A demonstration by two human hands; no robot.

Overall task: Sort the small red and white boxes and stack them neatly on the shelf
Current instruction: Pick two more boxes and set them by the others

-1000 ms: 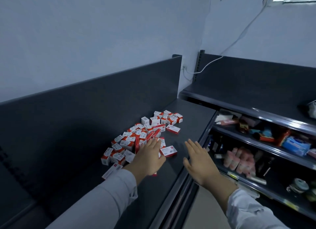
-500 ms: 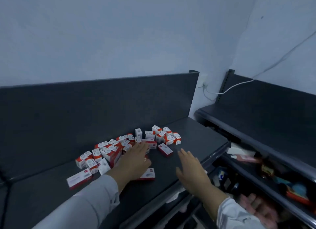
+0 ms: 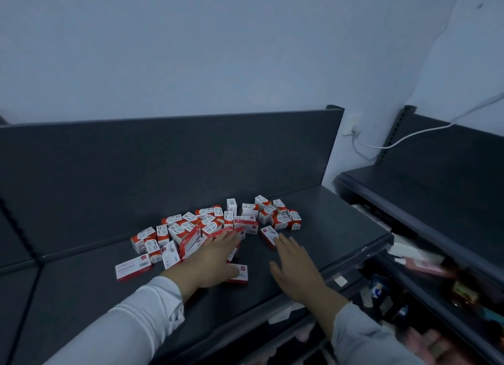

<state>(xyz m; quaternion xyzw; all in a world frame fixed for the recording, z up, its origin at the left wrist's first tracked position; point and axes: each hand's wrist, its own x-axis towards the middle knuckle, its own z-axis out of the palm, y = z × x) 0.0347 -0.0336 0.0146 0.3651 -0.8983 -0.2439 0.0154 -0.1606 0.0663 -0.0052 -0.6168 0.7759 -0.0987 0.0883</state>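
Note:
Several small red and white boxes [image 3: 207,227] lie in a loose heap on the dark top shelf [image 3: 341,228], near its back panel. A longer box [image 3: 132,267] lies apart at the left, and another box [image 3: 241,274] rests under the thumb side of my left hand. My left hand [image 3: 215,258] lies flat, fingers spread, on the near edge of the heap. My right hand [image 3: 296,263] hovers open over the shelf, its fingertips touching a single box [image 3: 268,235].
A dark back panel [image 3: 163,160] rises behind the heap. To the right, a second shelf unit [image 3: 425,190] holds mixed goods on lower shelves [image 3: 425,277]. A white cable [image 3: 409,138] runs from a wall socket in the corner.
The view has swung left and down, so the heap sits more central. Both hands have reached a little further forward; the right fingertips now touch the single box.

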